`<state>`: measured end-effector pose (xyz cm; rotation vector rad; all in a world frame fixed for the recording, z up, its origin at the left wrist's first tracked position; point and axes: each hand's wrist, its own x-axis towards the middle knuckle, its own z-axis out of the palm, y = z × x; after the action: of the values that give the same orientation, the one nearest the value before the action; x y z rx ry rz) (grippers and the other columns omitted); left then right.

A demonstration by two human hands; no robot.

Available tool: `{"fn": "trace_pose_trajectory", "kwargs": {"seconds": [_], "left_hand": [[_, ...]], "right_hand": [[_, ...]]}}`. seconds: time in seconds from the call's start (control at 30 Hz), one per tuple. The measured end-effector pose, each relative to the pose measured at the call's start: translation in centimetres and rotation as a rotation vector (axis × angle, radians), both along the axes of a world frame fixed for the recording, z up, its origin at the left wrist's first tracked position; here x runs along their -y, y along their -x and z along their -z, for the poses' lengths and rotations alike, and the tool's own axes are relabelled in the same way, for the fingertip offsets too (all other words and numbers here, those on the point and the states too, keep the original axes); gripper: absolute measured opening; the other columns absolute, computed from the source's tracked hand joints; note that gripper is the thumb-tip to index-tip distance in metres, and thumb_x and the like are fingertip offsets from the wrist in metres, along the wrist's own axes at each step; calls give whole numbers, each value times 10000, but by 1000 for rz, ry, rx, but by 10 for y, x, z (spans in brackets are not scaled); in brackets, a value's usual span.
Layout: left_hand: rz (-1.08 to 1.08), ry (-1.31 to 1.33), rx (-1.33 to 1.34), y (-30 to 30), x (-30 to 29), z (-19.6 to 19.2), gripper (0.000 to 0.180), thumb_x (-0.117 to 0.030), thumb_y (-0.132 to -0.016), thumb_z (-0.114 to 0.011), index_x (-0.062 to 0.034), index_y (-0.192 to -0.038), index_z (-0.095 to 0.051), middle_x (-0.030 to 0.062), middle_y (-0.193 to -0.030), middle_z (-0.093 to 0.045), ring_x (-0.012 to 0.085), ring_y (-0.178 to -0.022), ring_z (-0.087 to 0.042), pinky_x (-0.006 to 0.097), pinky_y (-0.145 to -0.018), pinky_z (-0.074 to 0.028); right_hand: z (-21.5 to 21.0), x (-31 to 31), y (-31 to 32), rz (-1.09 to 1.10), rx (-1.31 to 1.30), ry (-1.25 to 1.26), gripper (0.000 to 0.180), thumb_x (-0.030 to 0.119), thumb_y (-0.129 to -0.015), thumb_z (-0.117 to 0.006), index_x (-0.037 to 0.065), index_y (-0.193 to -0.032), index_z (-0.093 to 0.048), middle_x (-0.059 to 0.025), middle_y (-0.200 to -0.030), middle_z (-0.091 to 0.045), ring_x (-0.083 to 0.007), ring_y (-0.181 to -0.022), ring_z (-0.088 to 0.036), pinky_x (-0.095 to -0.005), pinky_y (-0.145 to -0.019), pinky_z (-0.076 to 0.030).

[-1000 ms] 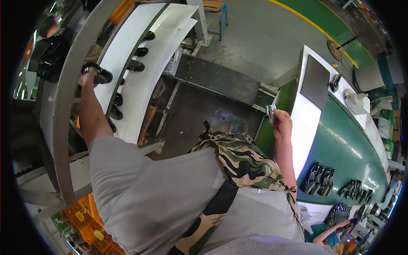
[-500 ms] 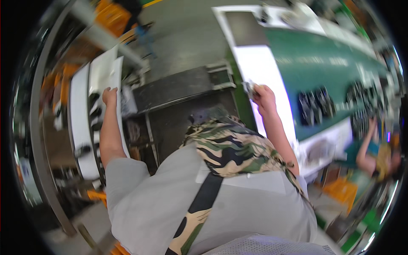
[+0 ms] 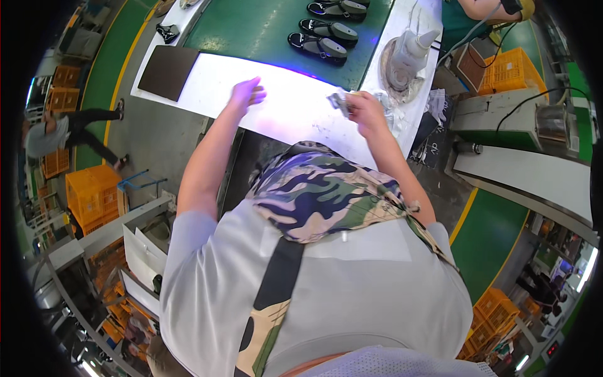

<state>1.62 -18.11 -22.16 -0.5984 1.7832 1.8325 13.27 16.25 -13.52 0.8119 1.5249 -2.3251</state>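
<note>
Crumpled rag (image 3: 338, 100), seemingly, pinched in right hand (image 3: 366, 113); left hand (image 3: 246, 94) hovers open-fingered above white worktop (image 3: 207, 88).

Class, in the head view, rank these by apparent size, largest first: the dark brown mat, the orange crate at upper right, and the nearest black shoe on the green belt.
1. Dark brown mat
2. Orange crate, close to the mat and near the curved rim, so unsure
3. Black shoe, clearly smallest
</note>
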Motion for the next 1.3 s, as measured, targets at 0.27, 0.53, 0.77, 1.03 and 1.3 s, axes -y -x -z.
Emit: {"fn": "trace_pose_trajectory", "kwargs": {"seconds": [0.27, 0.53, 0.77, 1.03, 1.3], "left_hand": [[45, -224, 303, 73, -199, 19, 943, -489, -812, -697, 96, -1409, -260, 296, -1390, -409, 413, -1191, -525, 456, -980, -464], [-205, -132, 414, 134, -262, 29, 899, -477, -720, -773, -86, -1411, -350, 194, -1452, -379, 456, -1241, -448, 617, -1040, -316], [-275, -226, 457, 175, -266, 52, 605, -97, -701, -650, -76, -1268, -438, 158, -1318, -444, 403, -1211, -459, 672, -980, -370], [11, -707, 597, 147, -177, 86, 443, 59, -812, -494, 54, -1249, -421, 263, -1283, -508, 426, -1215, -499, 602, -1052, -370], [317, -788, -86, 108, -120, -18, 533, 7, -729, -633, 28, -1242, -490, 183, -1220, -589, 317, -1173, -559, 444, -1019, -447]], "right_hand": [[16, -104, -66, 341, 42, -16, 169, 109, -822, -679, 87, -954, -576, -18, -814, -608, -147, -701, -577, -312, -597, -450], [22, -103, -110, 633, 87, 25, 143, 89, -832, -663, 81, -944, -576, -17, -766, -611, -139, -636, -570, -300, -546, -460], [7, -68, -81, 671, 113, 16, 147, 98, -834, -673, 95, -943, -574, -8, -789, -615, -138, -658, -579, -300, -584, -468], [9, -56, -43, 524, 80, -19, 167, 129, -853, -647, 106, -998, -568, -3, -847, -629, -139, -716, -587, -321, -639, -460], [-5, -66, 15, 358, 7, -95, 163, 129, -849, -652, 94, -979, -560, -4, -826, -644, -123, -677, -599, -295, -620, -463]]}}
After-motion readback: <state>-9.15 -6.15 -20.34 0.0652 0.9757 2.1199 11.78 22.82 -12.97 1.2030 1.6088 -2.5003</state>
